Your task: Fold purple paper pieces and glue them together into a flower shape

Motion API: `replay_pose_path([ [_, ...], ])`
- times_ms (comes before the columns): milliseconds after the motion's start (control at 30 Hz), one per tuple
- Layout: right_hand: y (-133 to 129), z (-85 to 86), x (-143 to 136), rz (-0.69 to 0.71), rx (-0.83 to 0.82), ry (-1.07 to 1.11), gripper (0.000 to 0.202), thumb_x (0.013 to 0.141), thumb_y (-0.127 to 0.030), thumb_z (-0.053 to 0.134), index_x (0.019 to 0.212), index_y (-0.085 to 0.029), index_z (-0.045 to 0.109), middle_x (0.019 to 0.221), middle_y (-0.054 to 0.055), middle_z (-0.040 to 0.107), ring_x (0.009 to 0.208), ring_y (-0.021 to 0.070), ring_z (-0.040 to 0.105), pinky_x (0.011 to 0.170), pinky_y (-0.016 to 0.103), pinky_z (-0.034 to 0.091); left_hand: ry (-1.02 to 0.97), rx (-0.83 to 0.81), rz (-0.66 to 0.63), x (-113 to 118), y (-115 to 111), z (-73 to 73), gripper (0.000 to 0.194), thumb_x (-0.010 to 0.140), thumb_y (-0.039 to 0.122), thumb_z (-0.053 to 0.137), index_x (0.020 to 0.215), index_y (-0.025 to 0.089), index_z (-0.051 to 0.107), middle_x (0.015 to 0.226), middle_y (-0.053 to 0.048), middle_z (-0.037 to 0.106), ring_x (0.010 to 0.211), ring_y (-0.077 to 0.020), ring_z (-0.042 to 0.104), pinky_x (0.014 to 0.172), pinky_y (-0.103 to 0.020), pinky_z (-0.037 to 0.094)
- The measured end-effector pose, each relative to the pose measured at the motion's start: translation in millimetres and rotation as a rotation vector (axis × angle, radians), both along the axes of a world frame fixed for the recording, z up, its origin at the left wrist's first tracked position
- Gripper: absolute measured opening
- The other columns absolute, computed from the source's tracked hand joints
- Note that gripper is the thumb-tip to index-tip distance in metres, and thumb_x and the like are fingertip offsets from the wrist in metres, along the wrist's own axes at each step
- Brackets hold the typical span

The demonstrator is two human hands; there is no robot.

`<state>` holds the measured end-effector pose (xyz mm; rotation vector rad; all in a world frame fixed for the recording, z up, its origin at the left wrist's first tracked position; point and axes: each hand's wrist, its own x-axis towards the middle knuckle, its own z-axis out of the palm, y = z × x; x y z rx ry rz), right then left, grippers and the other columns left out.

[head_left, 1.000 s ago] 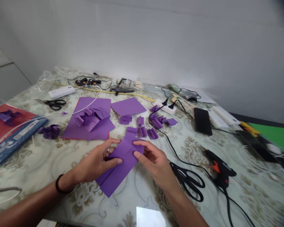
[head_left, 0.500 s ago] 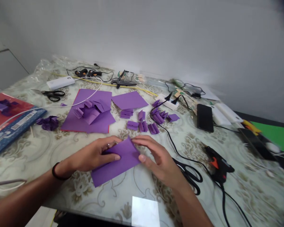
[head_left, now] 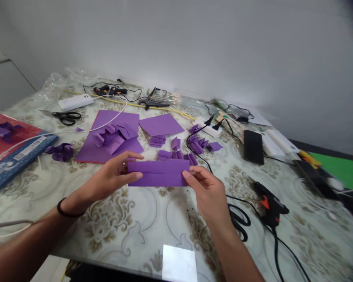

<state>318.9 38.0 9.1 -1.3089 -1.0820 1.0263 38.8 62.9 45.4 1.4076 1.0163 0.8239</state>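
Note:
A folded strip of purple paper (head_left: 159, 173) is held level in front of me, with a crease running along its length. My left hand (head_left: 114, 172) grips its left end between thumb and fingers. At the right end, my right hand (head_left: 207, 188) pinches it with the thumb in front. Behind the strip lie small folded purple pieces (head_left: 197, 144), some partly hidden by it. Larger purple sheets (head_left: 114, 119) and a purple sheet (head_left: 161, 124) rest farther back, the larger ones bearing loose folded scraps (head_left: 111, 137).
Black-handled scissors (head_left: 67, 117) lie at the left, another pair (head_left: 239, 219) beside my right wrist. A glue gun (head_left: 270, 205) with a cable stands at the right, near a black phone (head_left: 253, 146). Crumpled purple paper (head_left: 60, 152) and a blue-edged packet (head_left: 20, 156) are at the left.
The purple paper has gone from tilted and wide to a level, narrower strip, raised and farther from me. My right hand now pinches its right end; my left hand has shifted to the left end.

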Motion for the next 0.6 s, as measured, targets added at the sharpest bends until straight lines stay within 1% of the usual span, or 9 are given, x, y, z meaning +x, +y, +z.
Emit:
replay_pose_path([
  [67, 1, -3.9, 1, -0.003, -0.006, 0.068, 0.035, 0.080, -0.050, 0.092, 0.096, -0.022, 0.077, 0.082, 0.000, 0.073, 0.078, 0.0153, 0.065, 0.074, 0.026, 0.053, -0.105, -0.061, -0.002, 1, 1, -2.1, 0.035, 0.092, 0.039, 0.081, 0.120, 0.020, 0.074, 0.103, -0.005, 0.078, 0.091, -0.0200, 0.072, 0.079, -0.028, 0.056],
  [133, 1, -4.3, 1, 0.032, -0.006, 0.100, 0.034, 0.081, -0.049, 0.091, 0.093, -0.022, 0.074, 0.079, -0.001, 0.069, 0.075, 0.0139, 0.061, 0.071, 0.024, 0.050, -0.188, -0.083, 0.004, 3, 0, -6.2, 0.027, 0.092, 0.038, 0.083, 0.110, 0.018, 0.079, 0.099, -0.004, 0.079, 0.090, -0.0180, 0.070, 0.081, -0.027, 0.056],
  [167, 0, -3.0, 1, 0.059, -0.004, 0.104, 0.033, 0.083, -0.049, 0.090, 0.092, -0.022, 0.073, 0.078, -0.002, 0.068, 0.074, 0.0135, 0.059, 0.069, 0.024, 0.049, -0.228, -0.094, 0.019, 5, 0, -8.3, 0.024, 0.091, 0.038, 0.084, 0.105, 0.018, 0.081, 0.095, -0.003, 0.079, 0.086, -0.0162, 0.069, 0.079, -0.025, 0.055],
  [267, -4, 5.6, 1, 0.217, -0.047, 0.037, 0.032, 0.087, -0.050, 0.086, 0.089, -0.022, 0.070, 0.080, -0.001, 0.067, 0.075, 0.0144, 0.060, 0.069, 0.025, 0.048, -0.372, -0.144, 0.065, 8, -2, -11.2, 0.025, 0.091, 0.043, 0.085, 0.091, 0.018, 0.082, 0.083, -0.002, 0.078, 0.077, -0.0150, 0.067, 0.073, -0.025, 0.054],
  [367, -8, 14.7, 0, 0.407, -0.110, -0.097, 0.031, 0.090, -0.049, 0.083, 0.097, -0.021, 0.073, 0.094, 0.003, 0.073, 0.088, 0.0191, 0.068, 0.082, 0.030, 0.054, -0.480, -0.169, 0.076, 10, -2, -9.2, 0.032, 0.092, 0.049, 0.084, 0.086, 0.018, 0.083, 0.081, -0.005, 0.079, 0.080, -0.0203, 0.072, 0.080, -0.032, 0.059],
  [433, -10, 17.9, -2, 0.445, -0.094, -0.145, 0.035, 0.091, -0.049, 0.082, 0.113, -0.023, 0.073, 0.107, 0.005, 0.075, 0.100, 0.0222, 0.071, 0.092, 0.034, 0.056, -0.486, -0.182, 0.075, 10, -3, -7.6, 0.032, 0.092, 0.049, 0.084, 0.088, 0.018, 0.084, 0.083, -0.005, 0.080, 0.082, -0.0209, 0.073, 0.084, -0.034, 0.060],
  [500, -12, 18.8, -6, 0.418, -0.026, -0.184, 0.045, 0.092, -0.047, 0.081, 0.130, -0.026, 0.068, 0.120, 0.007, 0.073, 0.109, 0.0243, 0.070, 0.099, 0.039, 0.057, -0.426, -0.192, 0.068, 9, -4, -6.8, 0.028, 0.093, 0.047, 0.083, 0.089, 0.018, 0.085, 0.085, -0.004, 0.081, 0.081, -0.0189, 0.073, 0.083, -0.031, 0.059],
  [533, -13, 18.8, -7, 0.393, 0.026, -0.218, 0.048, 0.093, -0.046, 0.081, 0.135, -0.028, 0.065, 0.127, 0.008, 0.071, 0.114, 0.0251, 0.069, 0.103, 0.041, 0.056, -0.380, -0.192, 0.059, 8, -5, -6.5, 0.026, 0.093, 0.045, 0.083, 0.091, 0.019, 0.085, 0.086, -0.004, 0.082, 0.081, -0.0181, 0.073, 0.083, -0.030, 0.059],
  [600, -15, 18.9, -11, 0.366, 0.133, -0.304, 0.045, 0.094, -0.041, 0.080, 0.136, -0.030, 0.066, 0.137, 0.009, 0.066, 0.124, 0.0264, 0.065, 0.111, 0.045, 0.051, -0.288, -0.183, 0.032, 8, -8, -5.0, 0.023, 0.094, 0.042, 0.083, 0.093, 0.019, 0.085, 0.089, -0.003, 0.083, 0.083, -0.0178, 0.073, 0.083, -0.029, 0.059],
])
